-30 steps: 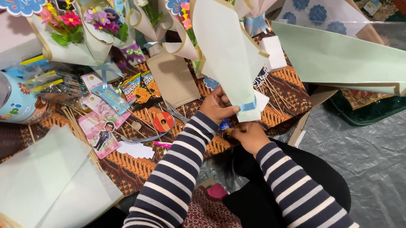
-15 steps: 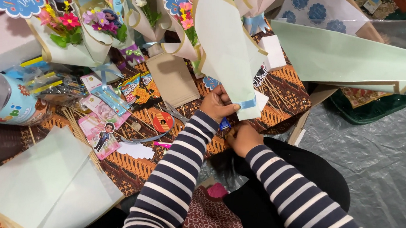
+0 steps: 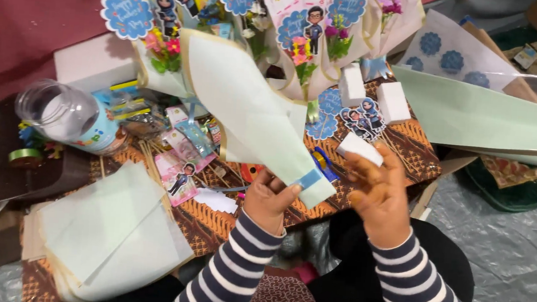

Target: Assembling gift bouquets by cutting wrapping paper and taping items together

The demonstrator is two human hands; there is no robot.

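Note:
My left hand [image 3: 269, 199] grips the narrow lower end of a pale green paper cone wrap [image 3: 249, 114], which leans up and to the left over the table; a blue strip sits at its tip. My right hand [image 3: 377, 191] holds a small white foam block [image 3: 359, 148] just right of the cone's tip. Both sleeves are striped navy and white.
A batik-patterned table [image 3: 212, 220] carries wrapped bouquets with cartoon toppers [image 3: 316, 27] at the back, two white blocks [image 3: 375, 95], a clear jar [image 3: 67, 116], blue scissors [image 3: 325, 165] and a stack of pale green sheets [image 3: 108, 234]. A large green sheet [image 3: 488, 117] lies right. Grey plastic covers the floor [image 3: 516, 253].
The view has tilted up and closer. My right hand left the cone's tip and now holds a white foam block. My left hand stays on the cone.

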